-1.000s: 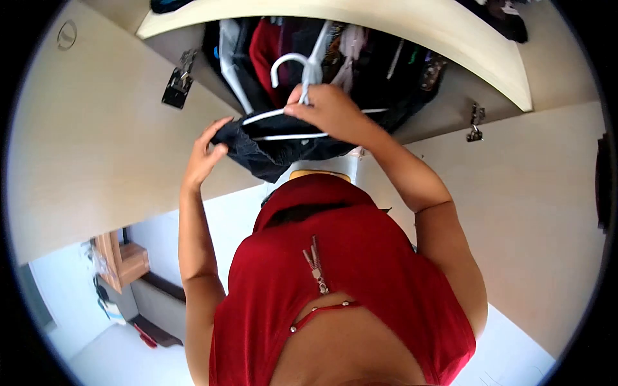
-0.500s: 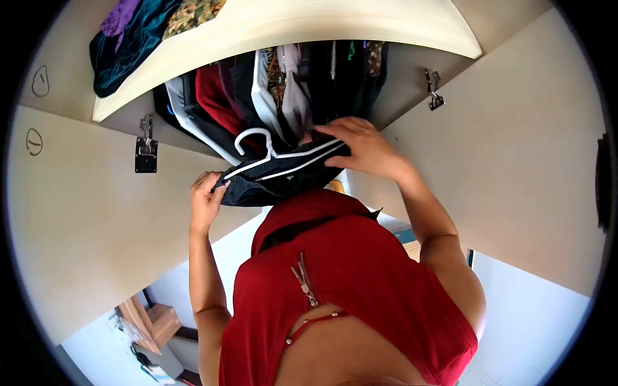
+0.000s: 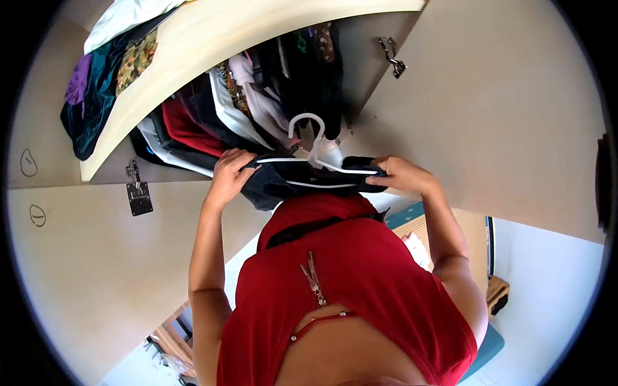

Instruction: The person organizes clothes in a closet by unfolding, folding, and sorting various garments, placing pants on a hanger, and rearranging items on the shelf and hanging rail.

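A white clothes hanger [image 3: 313,156] holds a dark garment [image 3: 269,186] in front of my body, its hook pointing up toward the wardrobe. My left hand [image 3: 226,178] is closed on the garment at the hanger's left end. At the other end, my right hand [image 3: 404,175] pinches the dark cloth beside the hanger's tip. The garment's lower part is hidden, so its exact kind cannot be made out.
Behind the hanger, several clothes hang in the open wardrobe, among them a red garment [image 3: 187,128] and a pale pink one [image 3: 261,103]. Folded clothes lie on the curved shelf [image 3: 212,35] above. Wardrobe doors [image 3: 496,116] stand open on both sides.
My right hand has gone from loosely spread fingers to a grip on the garment's right end. Hanger and garment have shifted right in view, and the view has turned.
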